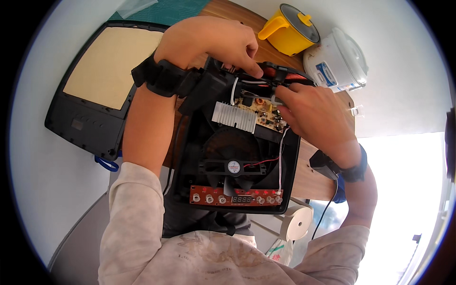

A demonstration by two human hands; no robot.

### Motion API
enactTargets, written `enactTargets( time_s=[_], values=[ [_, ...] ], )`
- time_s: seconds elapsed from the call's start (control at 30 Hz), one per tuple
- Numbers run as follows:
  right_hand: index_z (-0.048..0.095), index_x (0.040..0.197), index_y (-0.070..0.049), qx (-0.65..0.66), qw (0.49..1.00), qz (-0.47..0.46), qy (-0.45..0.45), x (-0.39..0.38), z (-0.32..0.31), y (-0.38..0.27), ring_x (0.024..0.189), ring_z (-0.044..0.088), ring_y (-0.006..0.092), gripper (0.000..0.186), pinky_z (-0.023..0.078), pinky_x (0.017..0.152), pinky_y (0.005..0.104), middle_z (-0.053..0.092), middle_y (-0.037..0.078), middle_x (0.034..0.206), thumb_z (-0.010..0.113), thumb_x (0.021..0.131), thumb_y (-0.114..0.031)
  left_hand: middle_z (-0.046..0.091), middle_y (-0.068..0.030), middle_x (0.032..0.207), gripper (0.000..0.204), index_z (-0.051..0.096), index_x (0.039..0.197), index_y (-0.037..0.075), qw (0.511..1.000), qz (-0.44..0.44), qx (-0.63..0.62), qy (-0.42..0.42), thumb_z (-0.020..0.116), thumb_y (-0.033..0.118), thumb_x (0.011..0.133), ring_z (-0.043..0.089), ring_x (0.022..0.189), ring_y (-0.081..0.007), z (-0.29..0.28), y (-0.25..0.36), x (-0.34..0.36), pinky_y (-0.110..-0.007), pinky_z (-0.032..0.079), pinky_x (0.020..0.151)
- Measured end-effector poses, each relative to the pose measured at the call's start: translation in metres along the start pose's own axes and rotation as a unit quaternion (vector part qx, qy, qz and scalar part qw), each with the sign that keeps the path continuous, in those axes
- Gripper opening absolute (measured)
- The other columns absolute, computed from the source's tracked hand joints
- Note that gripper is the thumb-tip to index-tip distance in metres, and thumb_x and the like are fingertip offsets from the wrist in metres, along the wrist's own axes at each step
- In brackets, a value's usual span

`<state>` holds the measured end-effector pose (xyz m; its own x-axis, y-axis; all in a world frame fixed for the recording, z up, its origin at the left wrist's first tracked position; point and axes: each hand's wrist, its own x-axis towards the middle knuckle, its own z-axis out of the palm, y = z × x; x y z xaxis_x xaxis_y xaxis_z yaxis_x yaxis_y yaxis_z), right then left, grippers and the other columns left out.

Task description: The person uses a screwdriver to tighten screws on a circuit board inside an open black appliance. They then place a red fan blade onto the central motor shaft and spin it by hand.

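The opened induction cooker base is lying tilted against the edge of the wooden tabletop, directly beneath both hands, and it is looking well into being taken apart: its top panel, a black frame with a smooth cream plate, is lying apart to the left of the left hand, while the innards are all sitting in place. The left hand is curling over the far rim of the black plastic shell, fingertips narrowed as if pinching at something small near the coil (what exactly, I cannot tell). The right hand is pressing down on the tan circuit board, fingers closed around a small pale part. Just below the right hand, a ribbed aluminium heat sink is gleaming, and nearer the body a round black fan and a red control board are showing. Beyond the right hand, a glossy yellow pot and a white rice cooker are standing.
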<state>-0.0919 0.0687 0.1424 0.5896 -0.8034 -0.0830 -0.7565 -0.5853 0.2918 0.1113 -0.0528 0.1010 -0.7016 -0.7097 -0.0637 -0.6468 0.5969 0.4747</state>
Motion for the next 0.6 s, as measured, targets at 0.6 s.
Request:
enactTargets(
  time_s=[0.6],
  values=[
    [0.073, 0.07, -0.003, -0.001, 0.998, 0.024, -0.066, 0.024, -0.004, -0.026, 0.065, 0.069, 0.034, 0.024, 0.055, 0.06, 0.0434, 0.066, 0.016, 0.064, 0.068, 0.086, -0.019, 0.07, -0.0108, 0.078, 0.052, 0.075, 0.097, 0.005, 1.0, 0.016, 0.009, -0.021, 0.076, 0.056, 0.084, 0.068, 0.073, -0.0245, -0.004, -0.003, 0.003, -0.036, 0.051, 0.066]
  ],
)
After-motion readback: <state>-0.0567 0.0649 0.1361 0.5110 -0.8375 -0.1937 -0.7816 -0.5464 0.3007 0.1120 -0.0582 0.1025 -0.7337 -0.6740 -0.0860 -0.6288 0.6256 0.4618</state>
